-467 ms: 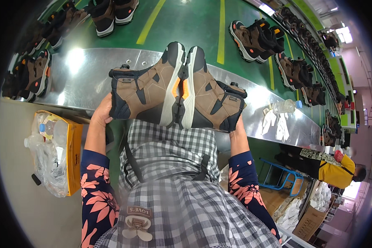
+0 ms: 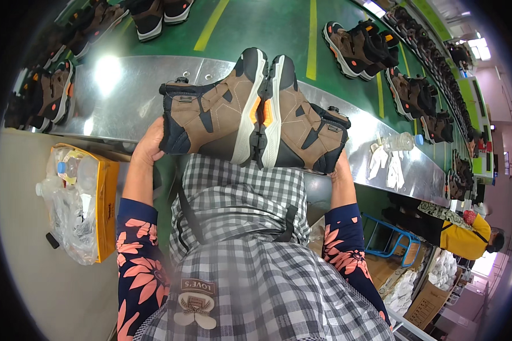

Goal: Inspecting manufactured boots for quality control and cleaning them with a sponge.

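In curled left hand point(image 2: 149, 142), brown boot point(image 2: 215, 118)

Brown and black boots point(image 2: 207, 119), orange-and-white soles point(image 2: 274, 133), black-white checked apron point(image 2: 239, 199), coral-flowered navy sleeves point(image 2: 143, 273)

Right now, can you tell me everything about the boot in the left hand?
The boot is brown and leather-looking, with a dark toe, heel and padded-looking collar, pale stitching, and a small black knob. Its white sole has an orange patch and dark tread. It's tipped sideways, toe pointing away from the person, sole facing the other boot. The left hand grips its collar.
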Demonstrator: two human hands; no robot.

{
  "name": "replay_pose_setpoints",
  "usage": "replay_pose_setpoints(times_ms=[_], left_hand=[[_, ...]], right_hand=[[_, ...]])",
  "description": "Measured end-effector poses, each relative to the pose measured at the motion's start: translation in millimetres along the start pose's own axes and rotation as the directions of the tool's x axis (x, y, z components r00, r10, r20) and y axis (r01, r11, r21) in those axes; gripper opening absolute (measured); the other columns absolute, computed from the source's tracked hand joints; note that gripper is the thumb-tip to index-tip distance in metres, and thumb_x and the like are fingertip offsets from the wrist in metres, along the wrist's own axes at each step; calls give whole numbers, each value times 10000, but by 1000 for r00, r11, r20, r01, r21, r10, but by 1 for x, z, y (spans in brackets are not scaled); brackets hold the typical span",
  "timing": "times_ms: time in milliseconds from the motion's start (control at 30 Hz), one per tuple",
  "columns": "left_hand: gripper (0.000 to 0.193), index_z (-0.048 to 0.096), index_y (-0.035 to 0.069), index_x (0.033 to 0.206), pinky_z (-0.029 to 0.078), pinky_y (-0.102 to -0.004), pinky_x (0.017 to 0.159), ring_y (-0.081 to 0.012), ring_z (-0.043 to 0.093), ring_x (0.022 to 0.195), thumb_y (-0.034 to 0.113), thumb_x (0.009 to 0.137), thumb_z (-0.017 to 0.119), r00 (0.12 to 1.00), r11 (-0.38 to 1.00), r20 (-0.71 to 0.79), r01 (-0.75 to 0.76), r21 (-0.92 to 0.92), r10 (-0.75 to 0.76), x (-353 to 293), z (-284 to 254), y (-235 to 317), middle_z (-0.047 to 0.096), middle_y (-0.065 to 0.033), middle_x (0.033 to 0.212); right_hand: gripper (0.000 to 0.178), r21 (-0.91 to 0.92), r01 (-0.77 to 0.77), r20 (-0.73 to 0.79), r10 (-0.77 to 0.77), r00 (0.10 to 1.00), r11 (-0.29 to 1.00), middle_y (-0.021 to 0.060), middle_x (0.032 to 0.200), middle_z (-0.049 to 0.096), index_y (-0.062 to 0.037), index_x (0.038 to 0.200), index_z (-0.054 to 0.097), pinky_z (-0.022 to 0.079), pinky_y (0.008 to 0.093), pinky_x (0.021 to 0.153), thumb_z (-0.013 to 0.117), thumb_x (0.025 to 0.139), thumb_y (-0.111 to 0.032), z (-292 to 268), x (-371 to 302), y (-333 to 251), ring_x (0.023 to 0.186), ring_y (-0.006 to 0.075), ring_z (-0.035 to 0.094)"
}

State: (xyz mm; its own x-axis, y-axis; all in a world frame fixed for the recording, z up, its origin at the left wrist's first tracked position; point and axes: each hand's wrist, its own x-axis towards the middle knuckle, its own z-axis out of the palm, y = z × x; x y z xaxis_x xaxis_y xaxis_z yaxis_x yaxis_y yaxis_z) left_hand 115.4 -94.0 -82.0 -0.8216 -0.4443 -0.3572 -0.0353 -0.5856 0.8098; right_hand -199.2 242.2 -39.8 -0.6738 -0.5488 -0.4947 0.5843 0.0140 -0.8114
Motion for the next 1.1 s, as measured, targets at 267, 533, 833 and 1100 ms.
replay_pose_setpoints(times_ms=[267, 533, 833, 1100], left_hand=[[447, 512, -40, 1333, 556, -306, 901, -198, 649, 1078, 139, 940, 628, 999, 998, -32, -25, -58, 23, -2, 7, -1, 612, -134, 1271], [457, 515, -31, 1336, 550, -321, 921, -204, 644, 1098, 122, 927, 650, 1000, 994, 3, -6, -112, 7, 0, 1, -3, 619, -133, 1270], [432, 591, 2, 1284, 561, -300, 897, -181, 662, 1050, 2, 866, 700, 999, 999, 48, 5, -52, -2, -2, 10, 5, 653, -98, 1224], [400, 619, 3, 1246, 568, -316, 874, -189, 667, 1034, 7, 857, 712, 998, 998, 30, 54, -14, -53, -4, 5, 7, 667, -96, 1193]], right_hand=[[388, 76, 61, -42, -58, 997, 995, 124, 1182, 665, -4, 1271, 574, 582, 329, 839, 472, 1016, -278, -14, -21, 12, 1001, 221, 684], [203, 340, 4, 39, -18, 999, 940, 46, 915, 670, -28, 1058, 645, 512, 269, 619, 565, 960, -186, -25, -34, 35, 731, 130, 633], [386, 153, -105, 306, 54, 950, 983, 74, 1236, 627, -50, 1319, 536, 560, 335, 868, 622, 949, -120, -31, -22, 24, 1053, 195, 649], [430, 135, -24, 331, -22, 943, 991, 114, 1317, 605, -15, 1353, 531, 514, 369, 993, 626, 941, -95, -32, -26, 28, 1156, 222, 618]])
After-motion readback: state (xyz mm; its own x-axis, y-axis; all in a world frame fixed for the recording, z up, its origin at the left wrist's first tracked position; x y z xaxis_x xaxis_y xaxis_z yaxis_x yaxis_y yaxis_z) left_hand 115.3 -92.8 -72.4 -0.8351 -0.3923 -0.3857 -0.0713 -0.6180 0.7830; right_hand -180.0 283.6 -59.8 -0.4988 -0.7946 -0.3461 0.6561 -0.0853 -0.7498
